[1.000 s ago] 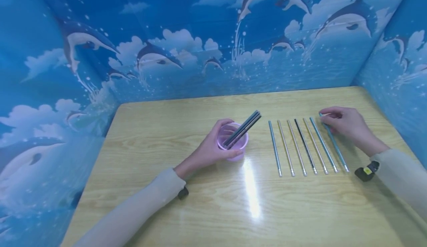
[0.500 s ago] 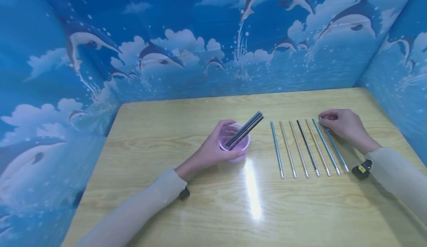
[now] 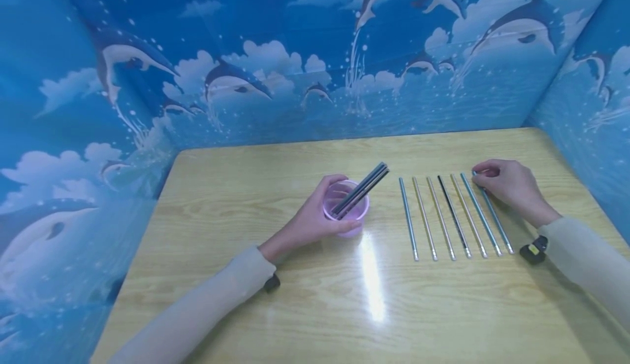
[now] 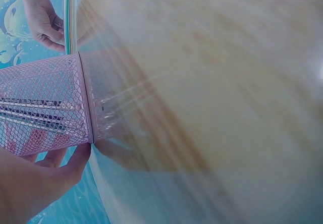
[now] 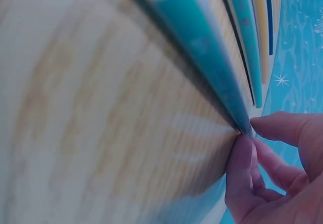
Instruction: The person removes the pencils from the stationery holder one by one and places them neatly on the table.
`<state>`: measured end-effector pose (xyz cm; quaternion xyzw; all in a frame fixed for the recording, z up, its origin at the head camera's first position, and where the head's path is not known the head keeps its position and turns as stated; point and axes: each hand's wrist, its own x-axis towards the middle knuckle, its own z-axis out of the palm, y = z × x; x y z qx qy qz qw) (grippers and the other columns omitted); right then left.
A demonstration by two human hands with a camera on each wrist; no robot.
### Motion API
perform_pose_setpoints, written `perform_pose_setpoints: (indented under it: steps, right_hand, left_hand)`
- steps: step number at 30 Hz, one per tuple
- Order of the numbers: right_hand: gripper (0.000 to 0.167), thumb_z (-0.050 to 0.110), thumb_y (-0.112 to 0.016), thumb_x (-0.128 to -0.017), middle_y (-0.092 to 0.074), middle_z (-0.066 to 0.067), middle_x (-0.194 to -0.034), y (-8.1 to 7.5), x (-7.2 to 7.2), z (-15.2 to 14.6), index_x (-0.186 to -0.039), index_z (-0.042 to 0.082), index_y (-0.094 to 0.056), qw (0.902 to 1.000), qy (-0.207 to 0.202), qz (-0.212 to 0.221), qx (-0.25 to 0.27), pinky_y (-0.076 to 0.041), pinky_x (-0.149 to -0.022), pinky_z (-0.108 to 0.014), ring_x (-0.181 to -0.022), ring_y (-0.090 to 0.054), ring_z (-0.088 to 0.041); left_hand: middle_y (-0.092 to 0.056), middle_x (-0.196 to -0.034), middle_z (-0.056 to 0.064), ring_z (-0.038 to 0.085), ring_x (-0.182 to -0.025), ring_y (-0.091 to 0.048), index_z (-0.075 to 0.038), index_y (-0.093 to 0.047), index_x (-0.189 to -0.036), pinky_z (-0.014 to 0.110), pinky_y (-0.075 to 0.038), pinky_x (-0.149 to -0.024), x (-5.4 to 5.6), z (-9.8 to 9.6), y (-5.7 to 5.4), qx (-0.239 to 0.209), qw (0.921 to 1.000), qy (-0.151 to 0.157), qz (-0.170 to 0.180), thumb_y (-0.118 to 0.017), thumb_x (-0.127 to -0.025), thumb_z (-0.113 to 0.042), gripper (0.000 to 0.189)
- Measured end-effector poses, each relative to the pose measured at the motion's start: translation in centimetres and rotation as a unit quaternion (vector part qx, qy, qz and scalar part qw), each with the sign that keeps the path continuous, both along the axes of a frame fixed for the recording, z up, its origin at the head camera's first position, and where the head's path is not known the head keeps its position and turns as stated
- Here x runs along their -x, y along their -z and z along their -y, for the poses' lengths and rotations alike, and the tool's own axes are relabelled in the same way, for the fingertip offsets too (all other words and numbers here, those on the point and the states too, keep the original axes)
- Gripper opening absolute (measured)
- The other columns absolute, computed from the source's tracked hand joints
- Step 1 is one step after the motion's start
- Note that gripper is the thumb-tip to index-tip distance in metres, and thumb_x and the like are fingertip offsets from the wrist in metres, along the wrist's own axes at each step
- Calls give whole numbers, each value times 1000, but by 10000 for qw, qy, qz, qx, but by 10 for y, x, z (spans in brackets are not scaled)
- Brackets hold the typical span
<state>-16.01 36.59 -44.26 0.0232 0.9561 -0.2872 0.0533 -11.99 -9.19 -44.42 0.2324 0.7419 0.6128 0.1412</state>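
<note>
My left hand [image 3: 315,216] grips a pink mesh pencil cup [image 3: 350,232]. Several dark pencils [image 3: 364,189] lean out of it to the right. In the left wrist view the fingers wrap the cup's mesh wall [image 4: 45,82] close to its base. My right hand [image 3: 514,189] pinches the far end of the rightmost blue pencil [image 3: 498,219], which lies on the table. The right wrist view has thumb and forefinger at the tip of this blue pencil [image 5: 202,42]. To its left several more pencils lie side by side, among them a blue one [image 3: 481,213] and a black one [image 3: 454,215].
The wood-patterned table [image 3: 236,205] reflects a bright streak of light in front of the cup. Blue dolphin-print sheets [image 3: 275,91] stand behind and at both sides of the table. A leftmost blue pencil [image 3: 408,219] ends the row nearest the cup.
The rightmost blue pencil, in my right hand's pinch, has shifted slightly left, closer to its neighbour. My left hand and the cup stay put; the head view has shifted a little.
</note>
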Motion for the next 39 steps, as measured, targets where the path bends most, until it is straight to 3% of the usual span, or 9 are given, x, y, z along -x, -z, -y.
perform_pose_setpoints:
  steps: [5, 12, 16, 19, 21, 24, 27, 34, 39]
  right_hand:
    - [54, 34, -63, -111, -62, -39, -134, -4, -6, 1, -141, -10, -58, 9998, 95, 60, 166, -47, -97, -73, -119, -60, -56]
    - [62, 43, -55, -113, -59, -37, -140, -8, -16, 6, -147, -8, -56, 9977, 374, -37, 567, -48, -98, -68, -126, -58, -55]
    - [60, 44, -53, -113, -62, -25, -139, -10, -21, 9, -149, -4, -58, 9934, 740, -188, 856, -53, -91, -41, -120, -64, -37]
    - [55, 44, -57, -112, -67, -1, -128, -12, -25, 14, -146, 1, -61, 9852, 1002, -361, 1345, -50, -78, -19, -107, -62, -12]
    - [46, 42, -60, -111, -65, 14, -118, -14, -28, 18, -141, 7, -65, 9760, 1124, -513, 1793, -51, -75, -11, -99, -60, 1]
    - [28, 32, -62, -112, -64, 23, -109, -19, -34, 29, -132, 14, -69, 9575, 1211, -760, 2505, -53, -79, -8, -99, -62, 2]
    - [19, 24, -63, -112, -67, 20, -110, -24, -41, 42, -129, 17, -69, 9384, 1242, -1033, 3055, -53, -85, -7, -101, -65, 0]
    - [14, 11, -70, -108, -74, 5, -104, -33, -49, 82, -121, 6, -72, 8683, 1187, -1560, 4556, -57, -85, -12, -94, -69, -7]
    - [12, 8, -70, -107, -74, 0, -102, -38, -52, 108, -117, 3, -73, 8550, 970, -1743, 4787, -59, -83, -15, -91, -70, -10]
  left_hand:
    - [-61, -145, 6, 29, -134, -61, -18, -42, -158, 45, -52, -113, 1, 0, 1, -62, 10000, 48, -43, -96, -84, -13, 92]
    - [-62, -144, 3, 29, -134, -61, -21, -43, -157, 45, -53, -112, 0, 1, 2, -33, 10000, 37, -47, -96, -84, -13, 91]
    - [-61, -145, 3, 29, -134, -62, -21, -42, -158, 44, -53, -112, 0, 0, 3, -5, 10000, 57, -50, -96, -84, -13, 92]
    - [-61, -145, 2, 29, -134, -62, -25, -42, -158, 44, -53, -112, 0, 0, 2, 24, 10000, 61, -42, -96, -85, -12, 92]
    - [-61, -145, 1, 28, -134, -61, -25, -42, -158, 43, -53, -112, 0, 0, 2, 29, 10000, 47, -38, -95, -85, -12, 91]
    - [-61, -146, 1, 28, -134, -61, -23, -41, -159, 43, -52, -113, 0, 1, 2, 18, 10000, 36, -30, -95, -85, -11, 92]
    - [-60, -146, 2, 29, -135, -61, -22, -40, -160, 44, -53, -113, 0, 1, 3, 0, 10000, 33, -24, -95, -85, -11, 93]
    - [-61, -146, 3, 29, -135, -61, -23, -42, -158, 43, -52, -113, 0, 1, 2, -47, 10000, 17, -15, -95, -85, -11, 91]
    - [-61, -145, 0, 28, -134, -61, -21, -41, -158, 43, -52, -113, -1, 1, 1, 9, 10000, 17, -13, -94, -86, -11, 91]
